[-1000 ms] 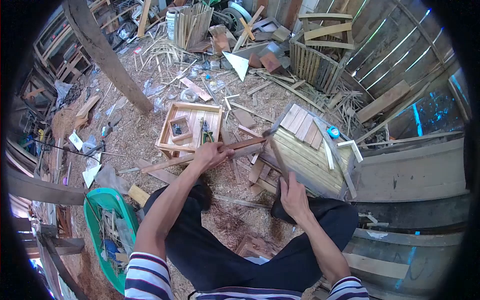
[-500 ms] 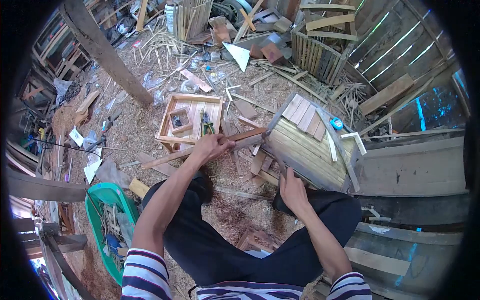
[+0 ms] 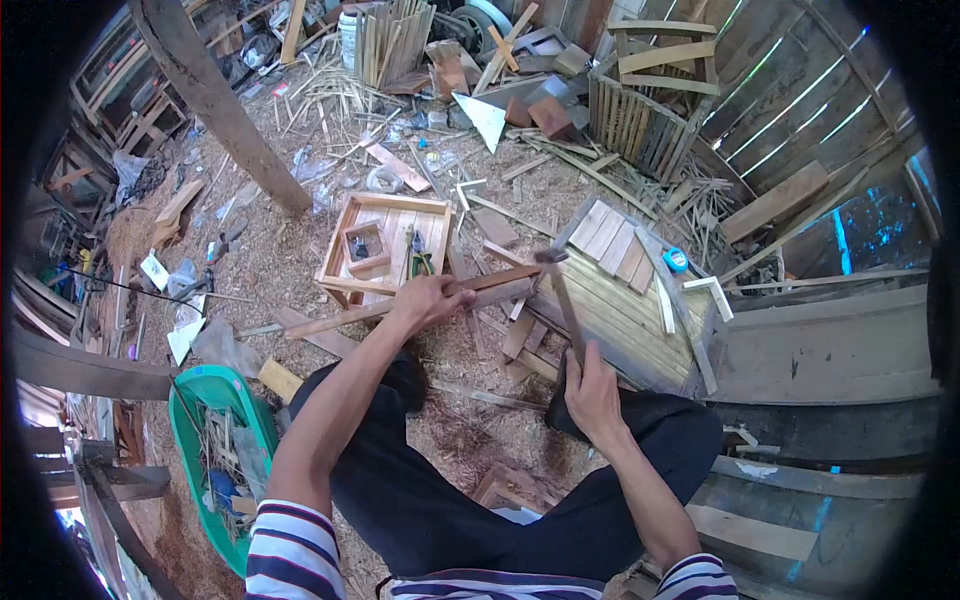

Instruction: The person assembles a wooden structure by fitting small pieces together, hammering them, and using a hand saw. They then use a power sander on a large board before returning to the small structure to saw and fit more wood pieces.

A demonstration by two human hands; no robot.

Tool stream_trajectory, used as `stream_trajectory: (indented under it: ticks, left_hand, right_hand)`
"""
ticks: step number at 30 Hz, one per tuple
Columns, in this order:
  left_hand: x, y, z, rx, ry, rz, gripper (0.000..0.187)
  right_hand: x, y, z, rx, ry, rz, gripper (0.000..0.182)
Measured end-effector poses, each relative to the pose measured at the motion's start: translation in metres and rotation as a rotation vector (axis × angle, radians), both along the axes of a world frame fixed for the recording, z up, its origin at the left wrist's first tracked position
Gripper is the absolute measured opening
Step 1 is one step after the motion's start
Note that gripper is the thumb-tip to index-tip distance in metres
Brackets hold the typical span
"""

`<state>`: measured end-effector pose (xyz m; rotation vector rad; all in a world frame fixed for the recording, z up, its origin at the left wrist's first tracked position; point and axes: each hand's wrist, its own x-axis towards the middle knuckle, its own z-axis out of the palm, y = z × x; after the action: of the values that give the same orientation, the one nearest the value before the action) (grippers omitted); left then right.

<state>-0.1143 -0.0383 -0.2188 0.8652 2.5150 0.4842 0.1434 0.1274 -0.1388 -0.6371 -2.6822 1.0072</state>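
My left hand (image 3: 432, 304) is closed around a long thin wooden strip (image 3: 503, 277), which lies along a greyish wood piece (image 3: 505, 292). My right hand (image 3: 592, 390) grips the handle of a hammer (image 3: 569, 312). The hammer head stands raised near the strip's right end, apart from it. Just beyond my left hand is a shallow wooden tray (image 3: 445, 207) holding pliers (image 3: 419, 257) with green-and-black handles and a small square wooden frame (image 3: 366, 247). A slatted wooden panel (image 3: 625, 310) lies to the right of the strip.
A green plastic tub (image 3: 186, 440) with scraps stands at lower left. A wooden post (image 3: 220, 110) rises at upper left. A blue tape measure (image 3: 676, 260) and a white angled piece (image 3: 711, 292) lie right of the panel. Sticks and offcuts litter the sawdust floor.
The hammer head has moved up and to the right, away from the strip. My right hand has shifted slightly, and my left hand still holds the strip.
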Motion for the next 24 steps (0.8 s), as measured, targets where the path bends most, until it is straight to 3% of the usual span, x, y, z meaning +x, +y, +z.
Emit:
stream_trajectory:
  ticks: [2,4,7,10,12,14,17,21,22,24]
  left_hand:
    - [0.004,-0.003,-0.002,0.018,-0.019,0.011,0.063]
    - [0.005,-0.001,0.004,-0.005,-0.021,-0.006,0.063]
    - [0.006,0.0,0.007,0.017,0.002,0.018,0.061]
    - [0.005,0.004,0.01,-0.026,-0.012,0.003,0.061]
    - [0.008,-0.003,0.005,-0.048,-0.012,-0.007,0.061]
    - [0.008,-0.002,0.008,0.036,-0.013,-0.011,0.062]
    - [0.007,0.0,0.011,-0.022,-0.004,0.0,0.068]
    - [0.007,-0.002,0.004,-0.001,0.006,0.001,0.06]
    - [0.009,-0.004,0.003,-0.005,0.006,-0.007,0.06]
    - [0.008,-0.003,0.005,0.03,0.009,-0.018,0.067]
  right_hand:
    - [0.001,-0.002,-0.007,-0.036,0.084,-0.013,0.022]
    - [0.002,0.004,-0.032,0.01,-0.186,-0.018,0.022]
    - [0.001,0.007,-0.026,-0.007,-0.179,0.009,0.021]
    - [-0.002,-0.004,0.0,-0.053,0.036,-0.025,0.023]
    - [0.002,-0.004,-0.011,-0.065,0.156,-0.023,0.023]
    - [0.002,0.005,-0.032,-0.038,-0.206,-0.007,0.023]
    - [0.002,0.003,-0.023,-0.024,-0.075,-0.009,0.022]
    - [0.002,-0.005,-0.012,-0.081,0.19,-0.046,0.022]
    - [0.002,0.001,-0.027,-0.047,-0.078,-0.058,0.021]
    - [0.01,0.007,-0.037,-0.03,-0.149,-0.047,0.021]
